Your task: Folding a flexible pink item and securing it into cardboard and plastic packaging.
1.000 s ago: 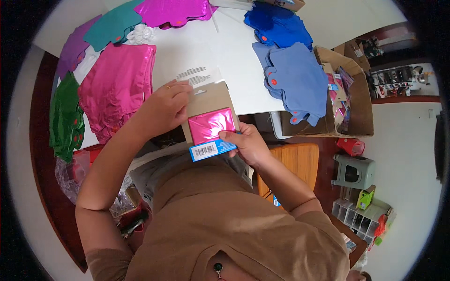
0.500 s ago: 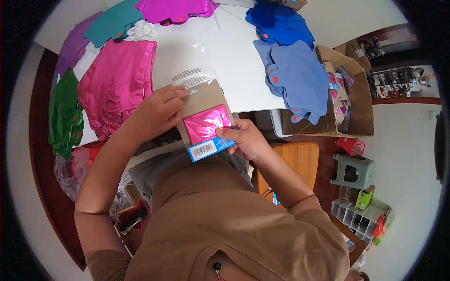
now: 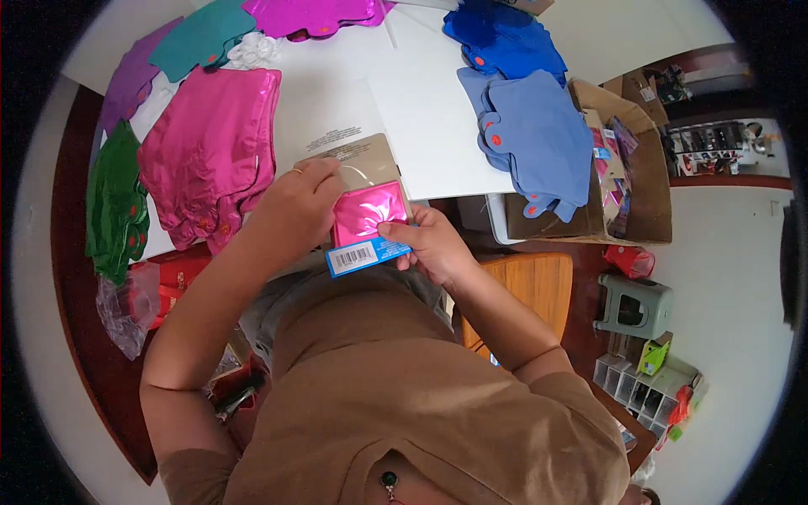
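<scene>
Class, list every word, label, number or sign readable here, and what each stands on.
Barcode label, on the blue strip below the pink pack: digits too small to read.
Blue strip: pale print, too small.
Clear sleeve: lines of dark print, too small.
Red discs on grey-blue fabric: any marking too small.
Nothing is legible enough to quote.

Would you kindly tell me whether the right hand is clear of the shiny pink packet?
No, the right hand touches the shiny pink packet toward its lower right.
</scene>
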A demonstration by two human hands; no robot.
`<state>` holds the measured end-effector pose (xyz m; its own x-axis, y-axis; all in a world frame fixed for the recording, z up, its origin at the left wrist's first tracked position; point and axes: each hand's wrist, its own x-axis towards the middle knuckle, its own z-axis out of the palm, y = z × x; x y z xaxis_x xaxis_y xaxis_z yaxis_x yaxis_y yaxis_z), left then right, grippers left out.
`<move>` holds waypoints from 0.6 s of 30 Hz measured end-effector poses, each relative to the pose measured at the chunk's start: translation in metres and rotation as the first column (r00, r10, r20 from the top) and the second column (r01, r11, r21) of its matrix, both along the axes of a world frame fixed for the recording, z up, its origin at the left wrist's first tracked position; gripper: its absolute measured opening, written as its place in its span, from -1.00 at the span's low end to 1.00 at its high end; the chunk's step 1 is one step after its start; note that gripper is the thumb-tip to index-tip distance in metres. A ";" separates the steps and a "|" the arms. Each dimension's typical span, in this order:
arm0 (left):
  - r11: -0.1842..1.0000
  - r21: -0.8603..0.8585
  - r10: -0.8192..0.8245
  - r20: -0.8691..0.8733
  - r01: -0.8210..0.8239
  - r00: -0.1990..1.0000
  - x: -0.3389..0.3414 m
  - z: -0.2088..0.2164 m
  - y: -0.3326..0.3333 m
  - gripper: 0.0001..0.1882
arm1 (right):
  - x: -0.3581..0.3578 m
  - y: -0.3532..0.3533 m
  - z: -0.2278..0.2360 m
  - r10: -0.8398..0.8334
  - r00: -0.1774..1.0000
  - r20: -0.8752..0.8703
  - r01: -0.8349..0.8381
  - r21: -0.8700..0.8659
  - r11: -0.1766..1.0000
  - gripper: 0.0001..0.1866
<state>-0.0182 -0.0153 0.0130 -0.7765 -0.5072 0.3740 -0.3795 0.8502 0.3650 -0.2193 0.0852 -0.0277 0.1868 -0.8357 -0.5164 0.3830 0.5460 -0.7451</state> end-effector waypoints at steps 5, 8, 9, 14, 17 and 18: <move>0.995 0.041 0.093 0.078 -0.096 0.993 -0.004 -0.003 0.003 -0.81 | 0.004 0.002 0.000 -0.016 1.000 0.011 0.016 -0.006 1.000 -0.79; 0.992 0.008 0.122 0.140 -0.124 0.983 -0.012 -0.001 0.004 -0.81 | 0.006 0.001 -0.002 -0.023 1.000 0.011 0.023 0.002 1.000 -0.80; 0.993 -0.013 0.121 0.159 -0.121 0.980 -0.015 0.000 0.004 -0.82 | 0.007 0.001 -0.003 -0.025 1.000 0.013 0.025 0.003 1.000 -0.81; 0.994 -0.107 0.040 0.150 -0.024 0.988 -0.022 -0.010 -0.003 -0.81 | 0.012 -0.001 -0.003 -0.054 0.998 0.023 0.054 0.005 0.999 -0.81; 0.992 -0.123 -0.012 0.090 0.023 0.996 -0.024 -0.012 -0.006 -0.79 | 0.012 0.001 -0.004 -0.076 0.997 0.032 0.076 0.004 0.997 -0.81; 0.991 -0.125 -0.035 0.056 0.042 0.998 -0.022 -0.015 -0.005 -0.78 | 0.013 0.003 -0.005 -0.085 0.995 0.042 0.085 0.006 0.996 -0.81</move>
<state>-0.0406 -0.0204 -0.0018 -0.8149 -0.4281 0.3908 -0.3619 0.9024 0.2340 -0.2067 0.0881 -0.0324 0.1367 -0.8476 -0.5128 0.4591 0.5129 -0.7254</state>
